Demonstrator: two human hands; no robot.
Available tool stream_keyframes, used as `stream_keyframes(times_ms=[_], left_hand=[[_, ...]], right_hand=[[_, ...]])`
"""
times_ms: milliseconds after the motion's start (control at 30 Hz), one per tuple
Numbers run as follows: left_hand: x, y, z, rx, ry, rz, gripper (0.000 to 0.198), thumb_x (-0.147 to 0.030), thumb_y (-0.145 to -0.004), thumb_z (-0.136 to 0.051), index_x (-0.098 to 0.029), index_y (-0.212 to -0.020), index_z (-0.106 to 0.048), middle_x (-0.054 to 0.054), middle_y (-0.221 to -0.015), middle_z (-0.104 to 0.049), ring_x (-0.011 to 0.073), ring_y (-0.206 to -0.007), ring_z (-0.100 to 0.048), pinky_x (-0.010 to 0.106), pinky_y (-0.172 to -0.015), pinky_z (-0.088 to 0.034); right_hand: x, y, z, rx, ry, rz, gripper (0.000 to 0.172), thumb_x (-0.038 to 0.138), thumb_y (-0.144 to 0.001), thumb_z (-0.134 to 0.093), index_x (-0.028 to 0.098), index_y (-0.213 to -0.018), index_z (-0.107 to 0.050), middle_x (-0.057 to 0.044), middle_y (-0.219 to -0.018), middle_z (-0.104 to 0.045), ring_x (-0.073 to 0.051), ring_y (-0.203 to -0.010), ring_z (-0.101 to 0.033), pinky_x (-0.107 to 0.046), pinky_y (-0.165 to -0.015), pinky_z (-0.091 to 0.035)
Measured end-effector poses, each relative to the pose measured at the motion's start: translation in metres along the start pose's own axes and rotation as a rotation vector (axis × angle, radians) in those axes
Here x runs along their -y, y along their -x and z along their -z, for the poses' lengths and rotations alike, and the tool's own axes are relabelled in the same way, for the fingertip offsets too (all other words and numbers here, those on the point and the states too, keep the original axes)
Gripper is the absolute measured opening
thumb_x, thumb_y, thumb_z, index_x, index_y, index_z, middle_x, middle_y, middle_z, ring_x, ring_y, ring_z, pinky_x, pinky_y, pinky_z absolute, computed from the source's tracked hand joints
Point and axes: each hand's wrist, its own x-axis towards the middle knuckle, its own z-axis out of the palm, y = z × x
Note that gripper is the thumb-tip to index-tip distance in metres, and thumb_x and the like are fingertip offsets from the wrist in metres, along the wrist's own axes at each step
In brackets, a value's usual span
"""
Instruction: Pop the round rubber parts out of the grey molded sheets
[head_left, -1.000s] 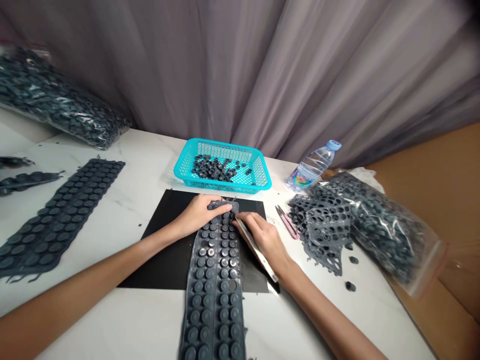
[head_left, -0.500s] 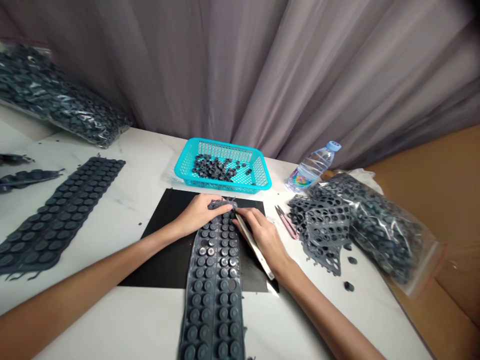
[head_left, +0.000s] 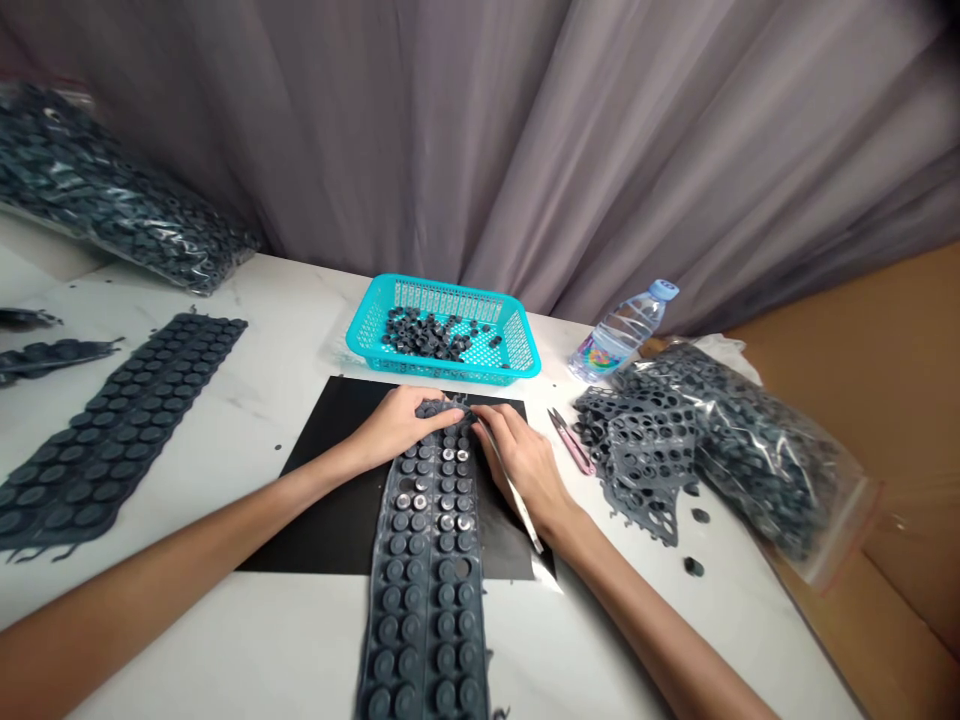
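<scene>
A long grey rubber sheet of round buttons (head_left: pixel 427 590) lies on a black mat (head_left: pixel 330 520) and runs toward me. My left hand (head_left: pixel 397 425) presses flat on the sheet's far end, fingers curled over the edge. My right hand (head_left: pixel 521 465) is closed around a thin metal tool (head_left: pixel 514 490), its tip at the sheet's far right corner. A turquoise basket (head_left: pixel 525 350) with several loose grey buttons stands just beyond the mat.
Pink-handled snips (head_left: pixel 568 442) lie right of the mat. A punched-out rubber web (head_left: pixel 645 455), a clear bag of buttons (head_left: pixel 757 460) and a water bottle (head_left: pixel 619 330) sit at the right. More button sheets (head_left: pixel 112 430) and another bag (head_left: pixel 97 210) lie left. Curtain behind.
My right hand and its tool have slid a little toward the sheet's far end. The left hand stays in place.
</scene>
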Motion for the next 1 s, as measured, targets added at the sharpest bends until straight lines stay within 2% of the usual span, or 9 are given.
stream_keyframes(times_ms=[100,200,367,467,633,733,833,933,1000], left_hand=[[0.0,0.001,0.0,-0.007,0.015,0.004,0.038,-0.051,-0.09,-0.064,-0.015,-0.077,-0.068,0.0,-0.074,-0.063,0.0165,-0.075,-0.056,0.028,-0.072,-0.04],[-0.001,0.003,-0.001,-0.007,0.032,0.013,0.036,-0.051,-0.091,-0.064,-0.016,-0.085,-0.072,0.001,-0.082,-0.068,0.018,-0.08,-0.059,0.03,-0.075,-0.042],[-0.002,0.005,-0.001,-0.001,0.036,0.018,0.038,-0.052,-0.093,-0.062,-0.016,-0.087,-0.073,0.002,-0.085,-0.07,0.0183,-0.08,-0.06,0.03,-0.075,-0.043],[-0.001,0.005,0.0,0.003,0.035,0.015,0.038,-0.052,-0.093,-0.062,-0.016,-0.086,-0.072,0.003,-0.085,-0.07,0.0188,-0.081,-0.061,0.031,-0.076,-0.044],[-0.001,0.006,0.0,0.018,0.079,0.04,0.036,-0.053,-0.092,-0.062,-0.018,-0.088,-0.073,0.002,-0.088,-0.071,0.0191,-0.084,-0.063,0.031,-0.078,-0.046],[-0.002,0.007,0.0,0.029,0.112,0.049,0.036,-0.053,-0.092,-0.062,-0.019,-0.091,-0.073,0.002,-0.091,-0.072,0.0198,-0.087,-0.064,0.032,-0.079,-0.047],[-0.003,0.006,0.0,0.037,0.111,0.047,0.036,-0.053,-0.093,-0.061,-0.019,-0.091,-0.073,0.002,-0.093,-0.073,0.0206,-0.089,-0.066,0.032,-0.08,-0.048],[-0.002,0.005,0.0,-0.001,0.045,0.026,0.034,-0.053,-0.094,-0.06,-0.022,-0.098,-0.072,0.002,-0.102,-0.073,0.0224,-0.097,-0.067,0.035,-0.089,-0.048],[-0.002,0.005,-0.001,-0.056,-0.02,-0.003,0.031,-0.051,-0.096,-0.059,-0.024,-0.107,-0.07,0.002,-0.109,-0.072,0.0228,-0.104,-0.066,0.037,-0.097,-0.047]], right_hand=[[-0.003,-0.001,0.004,-0.088,-0.063,-0.132,0.031,0.032,-0.109,-0.038,0.019,-0.133,-0.053,-0.012,-0.118,-0.066,-0.024,-0.098,-0.068,-0.035,-0.08,-0.056],[-0.015,0.003,0.019,-0.178,-0.101,-0.266,0.031,0.035,-0.109,-0.038,0.02,-0.13,-0.055,-0.012,-0.116,-0.065,-0.025,-0.101,-0.066,-0.039,-0.088,-0.053],[-0.049,0.024,0.056,-0.116,0.06,-0.428,0.033,0.04,-0.107,-0.041,0.019,-0.113,-0.065,-0.013,-0.11,-0.069,-0.028,-0.097,-0.067,-0.04,-0.085,-0.049],[-0.065,0.036,0.069,-0.089,0.195,-0.499,0.036,0.04,-0.106,-0.039,0.017,-0.11,-0.066,-0.014,-0.106,-0.07,-0.03,-0.093,-0.067,-0.04,-0.083,-0.048],[-0.074,0.045,0.074,-0.029,0.264,-0.493,0.038,0.037,-0.105,-0.039,0.013,-0.127,-0.058,-0.016,-0.11,-0.069,-0.031,-0.093,-0.067,-0.039,-0.08,-0.047],[-0.071,0.044,0.078,-0.009,0.231,-0.498,0.039,0.036,-0.104,-0.04,0.013,-0.134,-0.05,-0.013,-0.1,-0.07,-0.029,-0.08,-0.067,-0.037,-0.072,-0.045],[-0.061,0.039,0.078,-0.018,0.129,-0.514,0.033,0.039,-0.104,-0.045,0.016,-0.128,-0.05,-0.006,-0.085,-0.068,-0.025,-0.07,-0.065,-0.034,-0.066,-0.043],[-0.046,0.033,0.069,-0.042,-0.073,-0.469,0.024,0.042,-0.103,-0.05,0.022,-0.116,-0.053,-0.004,-0.088,-0.068,-0.022,-0.075,-0.065,-0.031,-0.07,-0.046],[-0.036,0.03,0.06,0.001,-0.2,-0.395,0.02,0.041,-0.104,-0.05,0.023,-0.109,-0.056,-0.004,-0.093,-0.068,-0.021,-0.08,-0.065,-0.031,-0.074,-0.047]])
